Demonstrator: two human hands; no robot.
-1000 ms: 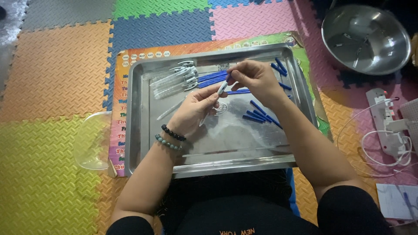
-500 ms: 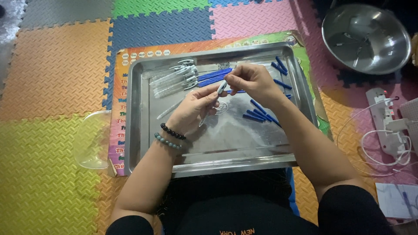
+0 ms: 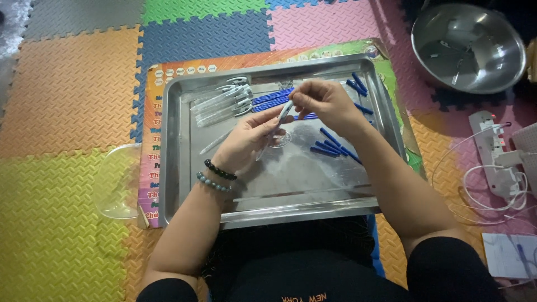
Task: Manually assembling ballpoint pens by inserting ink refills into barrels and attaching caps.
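Over a steel tray, my left hand and my right hand meet on one clear pen barrel. The left hand grips the barrel's lower part, and the right hand pinches its upper end. Clear pen barrels lie in a bunch at the tray's upper left. Beside them lies a bundle of blue refills. Loose blue caps are scattered on the tray's right side. One clear tube lies alone near my left wrist.
The tray rests on a printed poster over coloured foam floor mats. A clear plastic lid lies left of the tray. A steel bowl stands at upper right, with a power strip and white cables below it.
Both hands stay joined on the pen barrel above the tray; the right hand's fingers have shifted slightly at its upper end. Nothing else has moved.
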